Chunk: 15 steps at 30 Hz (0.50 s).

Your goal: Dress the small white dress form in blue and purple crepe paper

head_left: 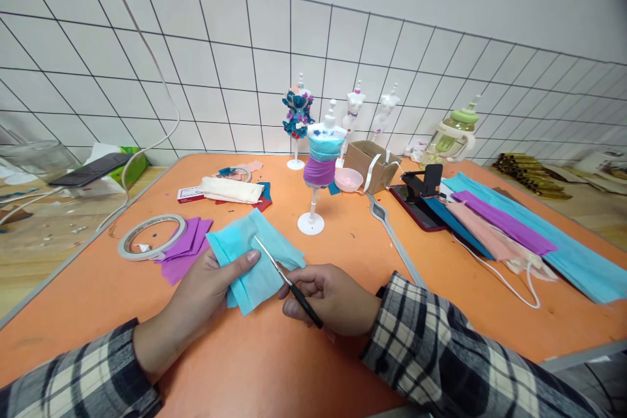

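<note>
My left hand (215, 277) pinches a folded piece of light blue crepe paper (257, 274), its thumb lying on top. In my right hand (328, 300) is a pair of scissors (304, 304) with black handles. The blades lie over the blue paper, their tips near its upper middle; whether they have cut into it I cannot tell. Just beyond stands a small white dress form (327, 124) on a round base, wrapped in blue at the chest and purple at the waist.
Left are a tape roll (128, 235), purple paper (182, 264) and a cream packet (231, 189). Behind stand a decorated dress form (298, 108), a pink bowl (348, 180) and a cardboard box (375, 166). Right are a phone (416, 209), coloured paper strips (519, 222) and a bottle (450, 137).
</note>
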Tool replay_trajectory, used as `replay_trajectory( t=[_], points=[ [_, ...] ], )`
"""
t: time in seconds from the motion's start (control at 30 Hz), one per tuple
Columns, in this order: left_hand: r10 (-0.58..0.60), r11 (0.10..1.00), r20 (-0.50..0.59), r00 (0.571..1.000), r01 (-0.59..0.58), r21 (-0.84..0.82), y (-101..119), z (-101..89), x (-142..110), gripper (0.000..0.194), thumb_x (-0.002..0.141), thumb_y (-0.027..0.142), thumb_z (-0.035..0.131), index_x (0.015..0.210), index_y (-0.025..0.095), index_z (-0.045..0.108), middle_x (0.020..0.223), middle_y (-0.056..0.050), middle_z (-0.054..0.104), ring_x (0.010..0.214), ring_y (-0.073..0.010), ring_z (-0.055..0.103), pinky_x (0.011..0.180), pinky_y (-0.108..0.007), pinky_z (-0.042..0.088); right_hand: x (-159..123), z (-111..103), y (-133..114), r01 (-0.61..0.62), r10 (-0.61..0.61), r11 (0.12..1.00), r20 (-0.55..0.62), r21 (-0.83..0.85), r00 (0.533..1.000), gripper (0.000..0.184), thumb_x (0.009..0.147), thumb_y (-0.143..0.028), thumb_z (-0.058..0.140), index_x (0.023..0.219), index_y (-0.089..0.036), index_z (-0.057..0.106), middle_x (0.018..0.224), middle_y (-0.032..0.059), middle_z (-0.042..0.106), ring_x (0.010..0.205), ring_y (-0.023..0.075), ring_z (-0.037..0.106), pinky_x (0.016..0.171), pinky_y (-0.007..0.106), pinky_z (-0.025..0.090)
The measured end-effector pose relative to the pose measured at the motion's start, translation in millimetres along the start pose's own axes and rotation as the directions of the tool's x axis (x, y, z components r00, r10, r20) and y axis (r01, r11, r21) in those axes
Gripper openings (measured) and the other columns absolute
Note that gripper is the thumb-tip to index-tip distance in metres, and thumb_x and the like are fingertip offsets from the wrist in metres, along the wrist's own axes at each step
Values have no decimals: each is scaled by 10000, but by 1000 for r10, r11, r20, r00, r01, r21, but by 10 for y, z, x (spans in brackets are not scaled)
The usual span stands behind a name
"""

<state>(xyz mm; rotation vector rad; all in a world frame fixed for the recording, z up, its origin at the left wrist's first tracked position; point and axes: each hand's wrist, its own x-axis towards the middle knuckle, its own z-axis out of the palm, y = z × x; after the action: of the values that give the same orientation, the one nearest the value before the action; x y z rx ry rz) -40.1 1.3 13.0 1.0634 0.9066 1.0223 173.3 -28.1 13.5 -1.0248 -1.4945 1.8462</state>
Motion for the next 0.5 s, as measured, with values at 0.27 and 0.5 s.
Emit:
replay_trajectory(
  t=[0.27, 0.5],
  points=[
    [-12, 1000, -26, 1000, 13, 16, -11, -4, 4, 268, 803, 358, 785, 983, 168, 729, 1022, -114, 790, 825, -296, 759, 727, -387, 645, -37, -2, -45, 0, 1, 1000, 27, -24, 1000, 445, 718, -541, 791, 860, -163, 602, 632, -67, 488, 542, 61, 443, 481, 189, 327],
    [-46, 999, -96, 994, 48, 15, -16, 40, -14, 364, 732, 365, 849, 1003, 186, 685, 946, -92, 802, 766, -281, 766, 706, -376, 646, -24, 18, -74, 50, -51, 999, 52, 18, 997, 483, 719, -580, 778, 850, -156, 589, 649, -70, 475, 561, 52, 425, 521, 192, 346]
  ],
)
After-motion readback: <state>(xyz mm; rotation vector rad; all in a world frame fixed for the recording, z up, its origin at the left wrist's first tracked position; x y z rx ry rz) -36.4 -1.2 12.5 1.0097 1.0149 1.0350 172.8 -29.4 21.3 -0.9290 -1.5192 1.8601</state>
